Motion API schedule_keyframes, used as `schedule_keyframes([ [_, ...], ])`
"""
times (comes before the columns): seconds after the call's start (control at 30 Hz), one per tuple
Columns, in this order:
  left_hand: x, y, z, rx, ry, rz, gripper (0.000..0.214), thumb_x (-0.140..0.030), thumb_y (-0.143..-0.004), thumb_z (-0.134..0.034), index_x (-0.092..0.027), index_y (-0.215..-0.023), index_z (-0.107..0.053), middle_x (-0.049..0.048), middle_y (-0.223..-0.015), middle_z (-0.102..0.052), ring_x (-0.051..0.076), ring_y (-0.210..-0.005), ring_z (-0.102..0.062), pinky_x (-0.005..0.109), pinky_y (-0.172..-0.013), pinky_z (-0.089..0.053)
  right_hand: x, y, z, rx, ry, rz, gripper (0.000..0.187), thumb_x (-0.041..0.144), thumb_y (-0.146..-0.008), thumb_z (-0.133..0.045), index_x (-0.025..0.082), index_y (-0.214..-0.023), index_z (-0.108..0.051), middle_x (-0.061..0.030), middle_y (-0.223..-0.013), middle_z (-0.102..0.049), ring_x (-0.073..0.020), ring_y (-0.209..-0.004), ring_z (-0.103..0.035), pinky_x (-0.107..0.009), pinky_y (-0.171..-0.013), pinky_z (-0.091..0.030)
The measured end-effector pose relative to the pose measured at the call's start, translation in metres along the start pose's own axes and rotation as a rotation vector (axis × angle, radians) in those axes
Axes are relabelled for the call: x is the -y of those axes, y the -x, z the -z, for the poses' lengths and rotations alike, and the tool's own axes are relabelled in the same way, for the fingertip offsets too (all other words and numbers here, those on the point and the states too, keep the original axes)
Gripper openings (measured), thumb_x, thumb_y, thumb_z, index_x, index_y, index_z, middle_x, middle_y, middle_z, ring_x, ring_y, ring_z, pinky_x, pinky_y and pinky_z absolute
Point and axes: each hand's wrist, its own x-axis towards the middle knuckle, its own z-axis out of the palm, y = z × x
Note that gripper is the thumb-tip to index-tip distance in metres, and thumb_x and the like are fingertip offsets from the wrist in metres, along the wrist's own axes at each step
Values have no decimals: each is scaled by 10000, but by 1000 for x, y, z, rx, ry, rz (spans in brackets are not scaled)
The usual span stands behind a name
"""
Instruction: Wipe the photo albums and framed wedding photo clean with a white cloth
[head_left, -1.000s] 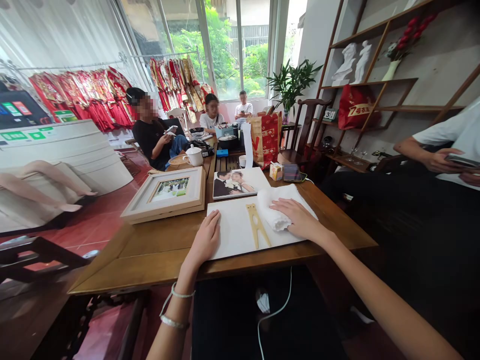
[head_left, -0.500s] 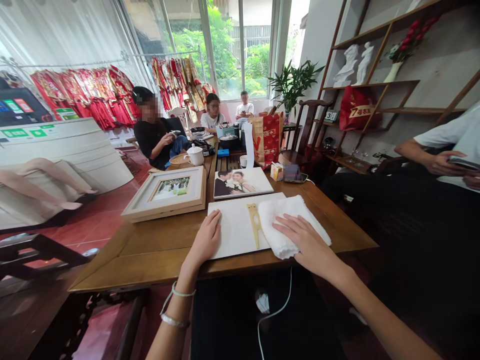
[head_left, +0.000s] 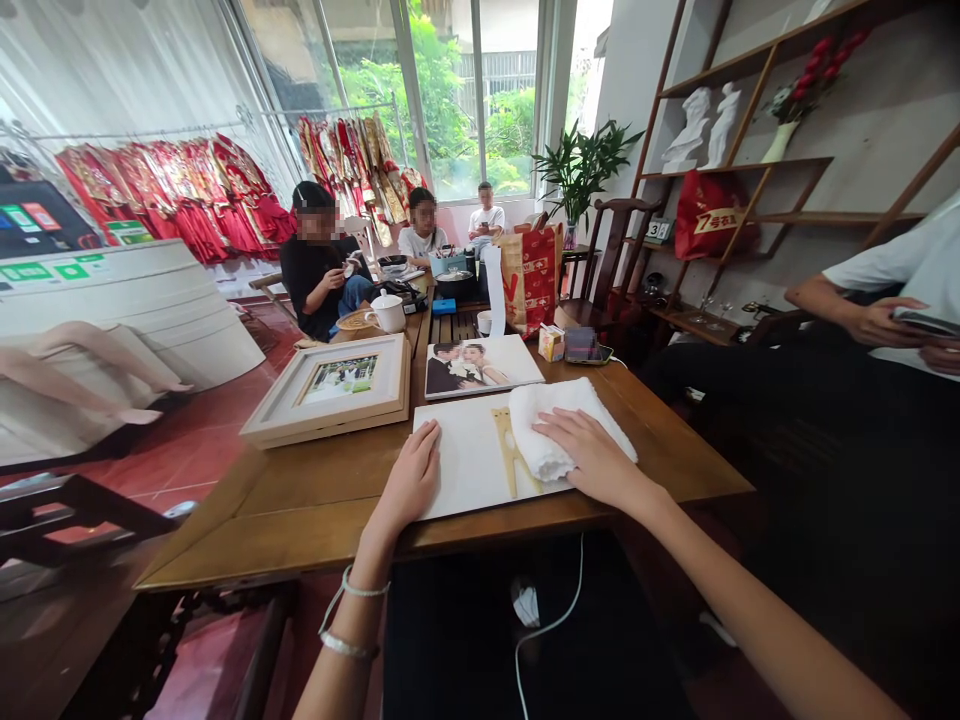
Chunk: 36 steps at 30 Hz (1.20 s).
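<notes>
A white flat board [head_left: 461, 455] lies on the wooden table close to me. My left hand [head_left: 414, 475] rests flat along its left edge, fingers stretched out. On the board's right half lies a folded white towel [head_left: 596, 400], and my right hand [head_left: 589, 452] presses on it with spread fingers. Just left of the towel shows a pale yellow, flat, two-pronged shape [head_left: 504, 450]; the towel covers part of it. I cannot tell whether that shape is loose or part of the board.
Beyond the board lie a wedding photo panel [head_left: 480, 368] and, to its left, stacked picture frames [head_left: 330, 385]. Farther back stand a white lidded cup [head_left: 388, 312] and a paper bag [head_left: 536, 280]. A phone [head_left: 587, 346] lies to the right. Several people sit around the table [head_left: 300, 520].
My right hand and the towel have slid left and slightly away from me over the board. The left hand stays on the board's edge.
</notes>
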Motion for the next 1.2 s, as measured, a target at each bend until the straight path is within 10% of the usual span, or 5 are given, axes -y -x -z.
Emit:
schedule_keyframes([
  [0.3,3,0,0,7,4,-16,435,-227,-915,-328,-162,-1317,-482,115,-1422,-444,224,-1347,-357,449,-1138,-263,1,-18,-2,1,14,-39,712,-5,-604,-471,146,-1299,-505,-117,-1403,-470,-268,-1330,-338,-489,-1114,-228],
  [0.8,-2,-1,1,27,-8,13,448,-218,-899,-326,-108,-1302,-489,152,-1415,-440,236,-1355,-343,443,-1143,-249,19,53,1,-6,36,10,874,-26,-519,-395,223,-1356,-438,-36,-1460,-404,-234,-1373,-280,-498,-1133,-220],
  [1.2,-3,0,2,26,-14,19,447,-222,-899,-326,-112,-1302,-486,145,-1424,-431,230,-1351,-349,439,-1141,-253,10,5,0,-1,2,-27,756,-2,-571,-449,134,-1314,-496,-101,-1419,-453,-261,-1332,-329,-469,-1119,-224],
])
